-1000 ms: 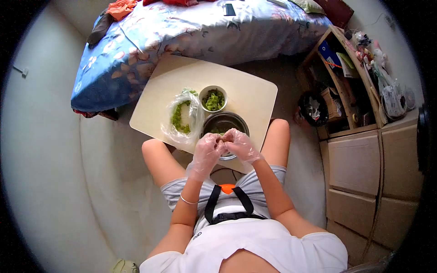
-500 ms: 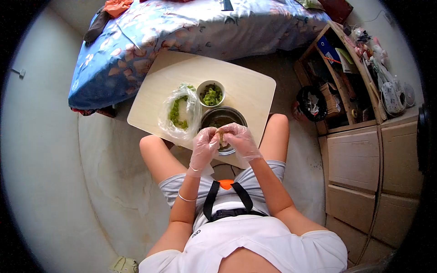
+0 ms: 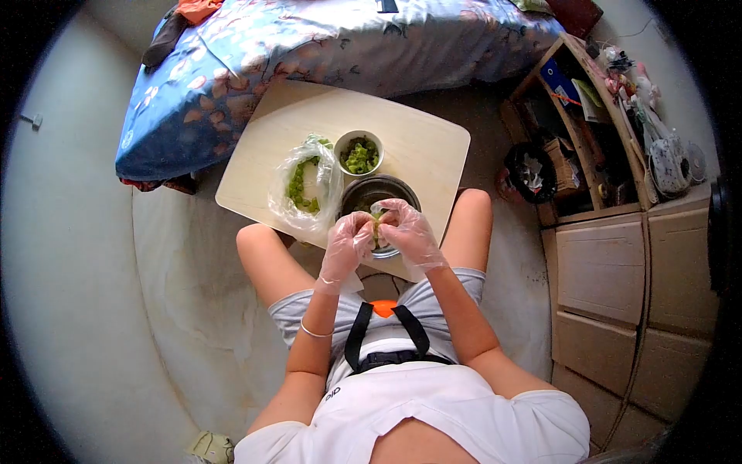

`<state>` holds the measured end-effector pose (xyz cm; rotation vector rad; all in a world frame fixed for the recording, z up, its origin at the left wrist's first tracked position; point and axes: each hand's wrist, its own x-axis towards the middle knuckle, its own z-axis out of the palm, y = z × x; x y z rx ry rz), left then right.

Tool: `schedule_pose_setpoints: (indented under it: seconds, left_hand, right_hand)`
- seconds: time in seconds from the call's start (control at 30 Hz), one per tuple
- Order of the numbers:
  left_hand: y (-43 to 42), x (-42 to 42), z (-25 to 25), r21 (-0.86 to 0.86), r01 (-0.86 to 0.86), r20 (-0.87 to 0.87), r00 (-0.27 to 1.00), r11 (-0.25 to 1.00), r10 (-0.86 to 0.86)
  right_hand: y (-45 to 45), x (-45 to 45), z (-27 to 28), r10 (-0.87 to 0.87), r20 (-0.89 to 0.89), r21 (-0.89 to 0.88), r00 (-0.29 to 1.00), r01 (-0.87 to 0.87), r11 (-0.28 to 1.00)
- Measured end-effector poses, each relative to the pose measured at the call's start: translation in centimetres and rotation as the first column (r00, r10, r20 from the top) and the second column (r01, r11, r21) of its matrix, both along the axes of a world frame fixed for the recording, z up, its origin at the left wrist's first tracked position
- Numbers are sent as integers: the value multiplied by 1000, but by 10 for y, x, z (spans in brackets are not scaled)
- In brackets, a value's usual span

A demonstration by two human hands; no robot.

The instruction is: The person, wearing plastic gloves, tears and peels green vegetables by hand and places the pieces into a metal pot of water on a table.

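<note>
Both my hands wear thin clear plastic gloves and meet above the near part of a metal bowl [image 3: 402, 185]. My left hand [image 3: 348, 241] is closed, its fingertips pinching a small pale green piece [image 3: 377, 226]. My right hand [image 3: 408, 232] pinches the same piece from the other side; its exact kind is too small to make out. Fingers and gloves hide much of the bowl's inside, where the visible part looks dark. Behind the metal bowl stands a white bowl [image 3: 340, 145] with green pieces in it. To its left lies an open clear plastic bag [image 3: 328, 197] holding more green pieces.
The bowls and bag rest on a pale low table [image 3: 255, 166] between my knees. A bed with a blue floral cover [image 3: 185, 116] stands beyond it. To the right are a wooden shelf [image 3: 580, 116], a bin with a black liner [image 3: 516, 166] and brown cabinet doors [image 3: 599, 271].
My hands have risen slightly away from me, still together above the metal bowl. The green piece between the fingertips shows more clearly now. Bowls and bag keep their places.
</note>
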<state>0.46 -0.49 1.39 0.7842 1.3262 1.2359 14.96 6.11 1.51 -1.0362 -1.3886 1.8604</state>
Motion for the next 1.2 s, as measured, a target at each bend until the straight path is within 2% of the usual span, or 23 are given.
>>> schedule_pose_setpoints:
  seconds: [0.1, 0.23, 0.33, 0.43, 0.5, 0.63, 0.7, 0.73, 0.8, 0.93, 1.0, 1.13, 1.2]
  left_hand:
    - [1, 0, -4, -27, 6, 111, 994, 1000, -3]
    - [-1, -2, 5, -56, 38, 263, 965, 998, -22]
    - [1, -5, -6, -59, 43, 362, 932, 997, -19]
    - [3, -4, -13, -103, -12, 422, 905, 995, 55]
    - [3, -5, -13, -98, -8, 413, 909, 995, 48]
    - [3, -5, -17, -87, -10, 385, 922, 996, 43]
    - [2, -6, -17, -94, 1, 392, 919, 996, 36]
    - [1, -6, -16, -99, 12, 400, 916, 995, 29]
    - [1, -6, -15, -85, 33, 375, 927, 996, 2]
    - [-1, -7, -3, -82, 74, 380, 924, 994, -37]
    - [-2, -6, -5, -86, 57, 390, 921, 995, -19]
    - [-1, -9, -11, -90, 74, 416, 909, 993, -30]
    - [-1, -10, -11, -80, 79, 410, 911, 994, -39]
  right_hand:
    - [0, -2, -19, -30, 7, 73, 1000, 29, 997]
    - [-1, -2, -20, -71, -30, 67, 997, 73, 995]
    - [0, -1, -18, -23, -75, 39, 997, 26, 999]
    - [-1, -2, -20, -38, -101, 34, 994, 41, 999]
    - [0, -3, -17, -32, -29, 131, 999, 36, 991]
    - [3, 2, 3, -11, 20, 191, 1000, 7, 982]
    - [7, 3, 13, 6, 140, 568, 990, -85, 819]
    - [8, 3, 14, 5, 140, 568, 990, -84, 819]
    - [9, 1, 16, 4, 187, 686, 982, -133, 715]
    - [12, 2, 17, -13, 220, 702, 975, -149, 696]
    - [12, 2, 16, -16, 231, 641, 973, -140, 755]
    - [11, 0, 11, -63, 212, 641, 975, -90, 762]
    - [8, 0, 12, -30, 149, 302, 988, -17, 953]
